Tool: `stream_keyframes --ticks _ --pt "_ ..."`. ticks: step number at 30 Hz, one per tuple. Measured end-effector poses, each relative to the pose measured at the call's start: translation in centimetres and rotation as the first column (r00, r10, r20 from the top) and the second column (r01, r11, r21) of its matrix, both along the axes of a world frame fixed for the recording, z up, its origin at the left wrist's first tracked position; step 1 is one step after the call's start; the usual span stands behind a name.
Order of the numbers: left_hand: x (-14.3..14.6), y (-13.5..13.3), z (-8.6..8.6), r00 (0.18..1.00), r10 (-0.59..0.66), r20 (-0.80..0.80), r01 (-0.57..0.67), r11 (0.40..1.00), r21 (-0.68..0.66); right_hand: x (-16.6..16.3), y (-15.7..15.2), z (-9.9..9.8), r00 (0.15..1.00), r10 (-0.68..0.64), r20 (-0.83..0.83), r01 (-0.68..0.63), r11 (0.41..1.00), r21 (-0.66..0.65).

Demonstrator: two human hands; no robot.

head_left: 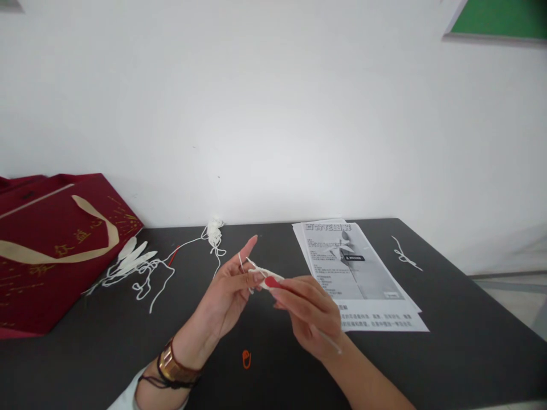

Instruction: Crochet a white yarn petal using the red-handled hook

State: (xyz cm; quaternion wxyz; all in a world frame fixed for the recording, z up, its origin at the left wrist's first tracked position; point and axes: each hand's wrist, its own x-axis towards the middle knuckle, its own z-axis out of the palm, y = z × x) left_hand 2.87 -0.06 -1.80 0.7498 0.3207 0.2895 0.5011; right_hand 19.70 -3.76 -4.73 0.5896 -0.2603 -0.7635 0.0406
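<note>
My left hand (233, 287) pinches a small white crocheted piece (261, 277) between thumb and fingers. Its index finger points up, with a strand of white yarn (240, 262) looped round it. My right hand (310, 313) is closed on a crochet hook (272, 282) that has a red grip; the hook's thin tail end sticks out below the hand. The hook's head lies at the crocheted piece, and both hands meet there, above the table. Fingers cover part of the piece. Nearer to me, an orange stitch marker (247, 359) lies on the table.
A ball of white yarn (214, 232) sits by the wall. White crocheted petals (132, 256) with loose tails lie beside a dark red gift bag (64, 250), near a thin red stick (174, 255). Printed sheets (363, 273) and a knotted yarn scrap (405, 257) are on the right of the black table (461, 341).
</note>
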Motion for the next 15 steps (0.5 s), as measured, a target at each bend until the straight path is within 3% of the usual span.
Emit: stream_keyframes --ticks 2,5,9,15 --pt "-0.6 0.3 0.2 0.998 -0.064 -0.001 0.064 0.998 0.028 0.1 0.2 0.3 0.981 0.047 -0.189 -0.084 0.978 -0.192" --pt "-1.1 0.4 0.6 0.992 -0.122 -0.016 0.123 0.991 0.061 -0.2 0.5 0.6 0.874 0.084 -0.478 -0.289 0.881 -0.374" --pt "-1.4 0.1 1.0 0.989 -0.141 -0.047 0.145 0.985 0.097 -0.4 0.7 0.4 0.737 0.090 -0.670 -0.474 0.776 -0.417" --pt "-1.6 -0.3 1.5 0.987 -0.140 -0.074 0.149 0.980 0.135 0.2 0.6 0.4 0.707 0.091 -0.702 -0.522 0.736 -0.430"
